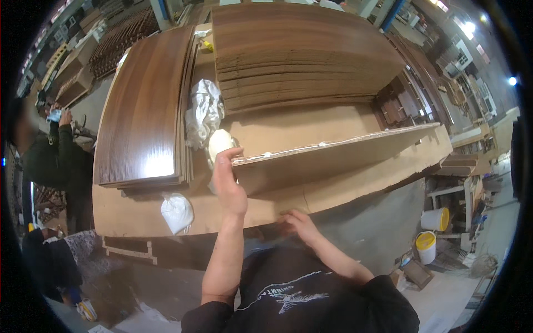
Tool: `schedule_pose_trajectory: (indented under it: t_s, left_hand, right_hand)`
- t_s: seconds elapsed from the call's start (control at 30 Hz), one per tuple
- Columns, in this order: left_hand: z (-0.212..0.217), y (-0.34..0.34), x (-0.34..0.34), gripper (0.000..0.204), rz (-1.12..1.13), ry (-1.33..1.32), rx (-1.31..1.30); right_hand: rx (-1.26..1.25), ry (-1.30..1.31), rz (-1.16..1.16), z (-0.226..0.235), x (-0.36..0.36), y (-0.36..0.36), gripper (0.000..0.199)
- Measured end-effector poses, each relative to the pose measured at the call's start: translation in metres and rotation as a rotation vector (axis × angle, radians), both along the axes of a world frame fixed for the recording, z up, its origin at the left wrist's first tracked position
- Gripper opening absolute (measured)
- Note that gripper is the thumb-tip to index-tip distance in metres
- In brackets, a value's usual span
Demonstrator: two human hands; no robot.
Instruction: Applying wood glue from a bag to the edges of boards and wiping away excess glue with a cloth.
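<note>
A long brown board (333, 164) stands on its edge across the worktable, with white beads of what looks like glue along its upper edge. My left hand (229, 180) grips the board's left end, its fingertips bent over the top corner. Just beyond those fingers is a cream-coloured rounded object (221, 143), perhaps a bottle, partly hidden by the hand. My right hand (300, 225) is by the table's near edge, below the board's middle. Its fingers are loosely bent and a little apart, with nothing visible in them.
A stack of wood-grain panels (147, 105) lies at left; a taller stack (305, 33) stands at the back. Between them is crumpled silvery plastic (204, 114). A white bag (176, 213) rests near the table's front left. Buckets (426, 247) stand right; a person (61, 161) is left.
</note>
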State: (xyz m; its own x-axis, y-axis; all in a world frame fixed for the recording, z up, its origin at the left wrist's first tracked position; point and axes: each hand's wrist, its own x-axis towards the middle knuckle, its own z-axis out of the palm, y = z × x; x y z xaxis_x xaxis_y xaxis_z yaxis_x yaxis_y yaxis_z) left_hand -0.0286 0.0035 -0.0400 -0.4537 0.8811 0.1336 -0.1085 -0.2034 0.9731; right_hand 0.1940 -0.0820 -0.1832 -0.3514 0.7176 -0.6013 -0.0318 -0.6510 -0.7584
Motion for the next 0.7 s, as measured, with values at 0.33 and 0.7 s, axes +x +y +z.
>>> schedule_pose_trajectory:
  t_s: [0.33,0.7]
  left_hand:
    - [0.024,0.008,0.013,0.038,0.148,0.114,0.073]
    - [0.025,0.007,0.025,0.053,0.543,-0.263,-0.012]
  right_hand:
    - [0.242,-0.266,-0.235,0.003,0.078,0.008,0.032]
    - [0.513,-0.509,-1.24,0.013,0.305,0.085,0.017]
